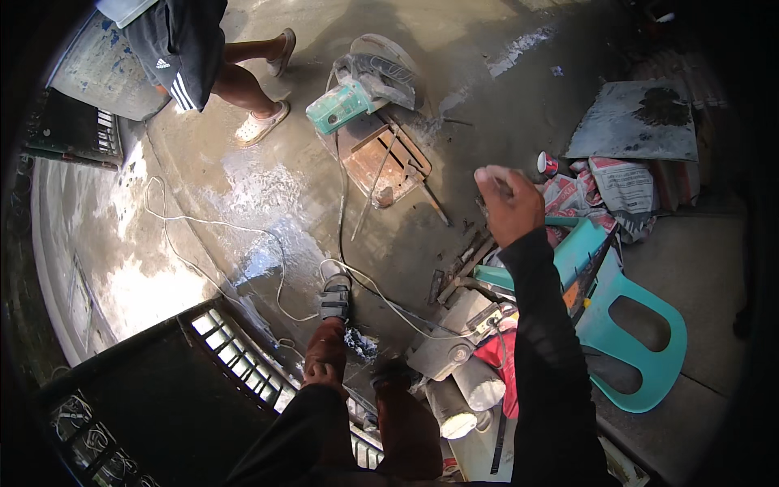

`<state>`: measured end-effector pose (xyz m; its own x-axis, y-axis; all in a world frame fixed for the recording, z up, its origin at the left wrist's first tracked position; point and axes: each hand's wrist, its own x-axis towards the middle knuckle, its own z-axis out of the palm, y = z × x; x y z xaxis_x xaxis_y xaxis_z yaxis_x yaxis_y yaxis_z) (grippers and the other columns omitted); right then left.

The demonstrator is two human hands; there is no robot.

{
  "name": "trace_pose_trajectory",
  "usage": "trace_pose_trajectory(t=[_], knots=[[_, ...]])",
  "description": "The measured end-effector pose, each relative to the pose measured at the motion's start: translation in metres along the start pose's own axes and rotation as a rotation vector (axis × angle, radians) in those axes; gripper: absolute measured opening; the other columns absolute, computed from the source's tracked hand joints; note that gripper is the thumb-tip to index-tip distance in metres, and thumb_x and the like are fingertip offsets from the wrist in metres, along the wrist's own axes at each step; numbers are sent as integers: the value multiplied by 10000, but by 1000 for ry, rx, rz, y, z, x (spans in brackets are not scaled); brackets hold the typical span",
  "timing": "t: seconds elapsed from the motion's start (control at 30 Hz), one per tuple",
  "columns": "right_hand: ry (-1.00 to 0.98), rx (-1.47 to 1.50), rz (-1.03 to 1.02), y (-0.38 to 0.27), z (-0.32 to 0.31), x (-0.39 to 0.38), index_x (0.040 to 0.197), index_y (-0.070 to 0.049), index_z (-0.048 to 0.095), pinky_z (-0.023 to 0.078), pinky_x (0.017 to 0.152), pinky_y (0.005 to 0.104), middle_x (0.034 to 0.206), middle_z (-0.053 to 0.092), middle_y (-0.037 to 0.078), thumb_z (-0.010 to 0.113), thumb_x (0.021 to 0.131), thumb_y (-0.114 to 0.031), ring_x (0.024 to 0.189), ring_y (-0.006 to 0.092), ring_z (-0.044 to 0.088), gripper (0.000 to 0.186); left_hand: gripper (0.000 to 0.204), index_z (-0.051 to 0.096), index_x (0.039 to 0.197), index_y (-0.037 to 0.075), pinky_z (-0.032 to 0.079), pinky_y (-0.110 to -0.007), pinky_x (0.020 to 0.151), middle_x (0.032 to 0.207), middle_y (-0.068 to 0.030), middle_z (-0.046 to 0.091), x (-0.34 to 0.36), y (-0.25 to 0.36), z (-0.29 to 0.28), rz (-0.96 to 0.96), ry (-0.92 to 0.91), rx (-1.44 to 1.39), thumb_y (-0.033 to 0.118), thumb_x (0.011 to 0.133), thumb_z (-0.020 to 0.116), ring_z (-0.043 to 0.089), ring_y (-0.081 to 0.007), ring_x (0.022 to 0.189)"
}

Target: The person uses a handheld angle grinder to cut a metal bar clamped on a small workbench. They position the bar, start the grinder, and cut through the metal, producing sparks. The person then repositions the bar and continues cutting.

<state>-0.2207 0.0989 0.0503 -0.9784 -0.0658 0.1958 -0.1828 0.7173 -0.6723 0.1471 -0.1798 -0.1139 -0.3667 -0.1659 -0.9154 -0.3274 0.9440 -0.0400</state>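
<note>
My right hand (513,203) is raised in mid-air at the right, its fingers loosely bent with a gap between them and nothing visible in them. Below its black sleeve is a teal plastic chair (669,325). My left hand (324,375) rests low on my bent leg (326,345), holding no object. Ahead on the wet concrete stands a cut-off saw with a teal motor housing (339,107), a grey guard (385,71) and a rusty base (389,166). A power outlet (489,319) with cords plugged in sits beside my right forearm.
Another person's leg and clog (262,124) are at the upper left, by a blue drum (109,69). A pale cord (219,219) loops across the floor. Crumpled sacks (621,191), a red cup (547,164) and a board (629,134) lie at right. A dark barred frame (162,390) is lower left.
</note>
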Motion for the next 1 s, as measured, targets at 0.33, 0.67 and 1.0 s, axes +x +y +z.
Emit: trace_pose_trajectory(t=[0.33, 0.67, 1.0], knots=[[-642, -389, 294, -17, 197, 310, 1015, 83, 628, 483, 756, 392, 974, 647, 200, 689, 683, -582, 806, 299, 636, 745, 872, 301, 1371, 136, 391, -622, 898, 1336, -141, 338, 26, -26, -59, -21, -92, -216, 429, 643, 680, 364, -450, 1204], [-795, -224, 586, 3, 260, 330, 826, 26, 631, 387, 403, 283, 698, 612, 75, 760, 726, -392, 445, 140, 494, 449, 735, 344, 1360, 137, 348, -632, 931, 1352, -137, 328, 35, -28, -87, -53, -171, -291, 419, 731, 600, 320, -441, 1243], [-706, -388, 535, -7, 264, 333, 773, 30, 625, 415, 434, 261, 635, 592, 57, 771, 679, -492, 453, 126, 480, 550, 748, 294, 1389, 150, 332, -606, 967, 1406, -116, 264, 40, -27, -108, -85, -305, -302, 383, 747, 599, 263, -421, 1288]])
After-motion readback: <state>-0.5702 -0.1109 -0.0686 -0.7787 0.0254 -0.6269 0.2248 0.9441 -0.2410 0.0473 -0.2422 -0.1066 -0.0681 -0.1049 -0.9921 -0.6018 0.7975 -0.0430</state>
